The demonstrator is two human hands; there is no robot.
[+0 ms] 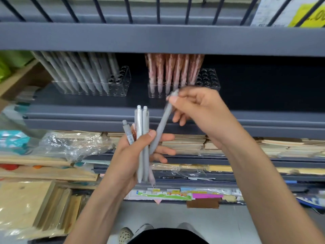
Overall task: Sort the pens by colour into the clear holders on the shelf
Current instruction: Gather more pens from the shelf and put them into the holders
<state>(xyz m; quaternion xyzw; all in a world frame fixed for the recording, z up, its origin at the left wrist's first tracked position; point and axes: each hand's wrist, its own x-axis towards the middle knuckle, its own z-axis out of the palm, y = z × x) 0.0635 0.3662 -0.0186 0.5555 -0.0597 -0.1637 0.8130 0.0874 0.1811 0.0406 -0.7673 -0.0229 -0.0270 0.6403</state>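
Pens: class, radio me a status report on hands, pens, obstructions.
Left hand grips a pen bundle. Right hand pinches one grey pen. Grey holder has free holes at its right end. Nothing blocks it.

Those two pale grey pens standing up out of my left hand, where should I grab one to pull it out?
Pinch one by its clicker end, coming from above. The two pens stand upright, tops poking clear above the left hand, which wraps their middle; the lower ends are crowded by a pink pen.

Open holes line the right ends of the grey-pen holder and pink-pen holder; the upper shelf edge overhangs both.
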